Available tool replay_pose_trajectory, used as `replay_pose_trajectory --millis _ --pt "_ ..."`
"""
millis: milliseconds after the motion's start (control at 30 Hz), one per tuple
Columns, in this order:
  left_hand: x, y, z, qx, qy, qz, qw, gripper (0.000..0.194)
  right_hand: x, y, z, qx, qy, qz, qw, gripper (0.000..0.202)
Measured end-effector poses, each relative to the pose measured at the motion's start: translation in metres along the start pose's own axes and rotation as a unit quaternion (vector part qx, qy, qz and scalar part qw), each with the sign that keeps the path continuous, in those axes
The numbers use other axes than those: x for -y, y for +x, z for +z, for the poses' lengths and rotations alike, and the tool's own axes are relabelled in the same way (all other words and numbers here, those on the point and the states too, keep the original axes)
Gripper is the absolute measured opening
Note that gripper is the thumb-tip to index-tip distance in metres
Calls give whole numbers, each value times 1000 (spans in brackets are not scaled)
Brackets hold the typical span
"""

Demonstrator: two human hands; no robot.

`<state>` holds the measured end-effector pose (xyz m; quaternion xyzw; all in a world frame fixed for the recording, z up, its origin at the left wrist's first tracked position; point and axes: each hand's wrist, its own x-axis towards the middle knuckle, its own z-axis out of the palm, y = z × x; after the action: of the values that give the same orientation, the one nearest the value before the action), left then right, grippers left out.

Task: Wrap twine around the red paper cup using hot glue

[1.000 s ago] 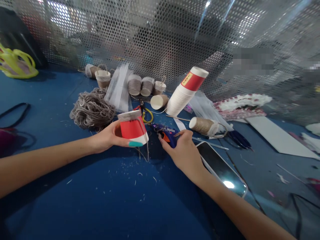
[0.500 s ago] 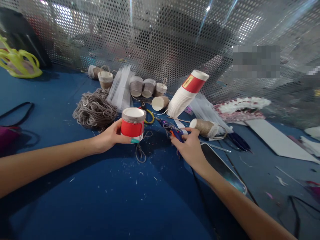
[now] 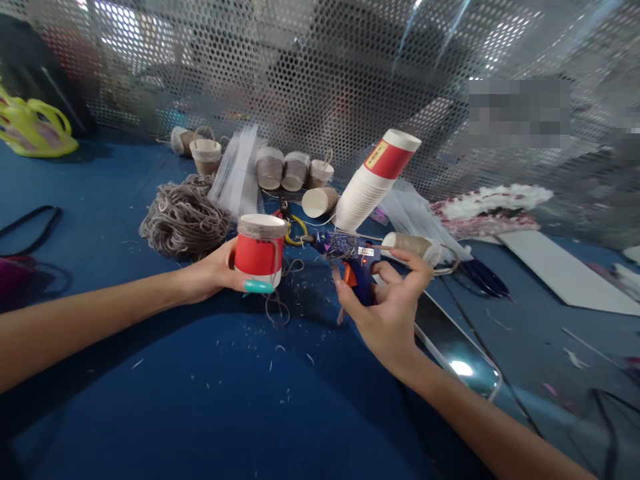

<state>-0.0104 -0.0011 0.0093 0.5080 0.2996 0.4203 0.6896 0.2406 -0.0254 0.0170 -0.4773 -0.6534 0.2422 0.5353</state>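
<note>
Our left hand (image 3: 220,275) grasps the red-and-white tapered paper cup (image 3: 256,257) over the blue tabletop (image 3: 200,413); our right hand (image 3: 393,307) grips the dark-blue plastic glue gun (image 3: 344,245), right of the cup. Coarse grey cord (image 3: 262,229) bands the rim; the smooth red wall below is mostly uncovered.

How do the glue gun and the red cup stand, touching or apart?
Apart. The head view shows a plain gap between the glue gun and the red cup.
</note>
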Motion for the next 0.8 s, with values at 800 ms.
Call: replay_pose_trajectory --millis 800 --pt "3 -2 13 -15 43 -10 999 45 3 -11 4 8 -12 -62 998 51"
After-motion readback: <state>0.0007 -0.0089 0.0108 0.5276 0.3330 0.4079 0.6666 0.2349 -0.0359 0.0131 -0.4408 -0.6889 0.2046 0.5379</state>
